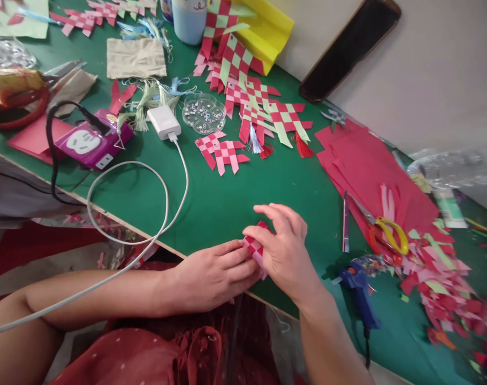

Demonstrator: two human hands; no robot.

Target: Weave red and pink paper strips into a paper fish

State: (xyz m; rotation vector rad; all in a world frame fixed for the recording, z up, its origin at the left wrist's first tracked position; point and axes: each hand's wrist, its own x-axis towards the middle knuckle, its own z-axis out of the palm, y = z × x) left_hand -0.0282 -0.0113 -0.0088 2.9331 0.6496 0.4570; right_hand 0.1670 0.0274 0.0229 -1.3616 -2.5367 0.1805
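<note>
Between my two hands, at the table's near edge, is a small woven paper piece in red and pink checks. My left hand is closed on its lower left side, the fingers laid together over it. The thumb of my right hand presses on the piece from the right, while its other fingers arch above it. Much of the piece is hidden by the fingers. Farther back lie finished-looking woven paper fish in pink and red, and more fish in green and red, some with tassels.
To the right are a blue glue gun, scissors, a slim cutter, red paper sheets and paper scraps. A white charger with a looping cable, a purple power socket and a bead case stand left and behind.
</note>
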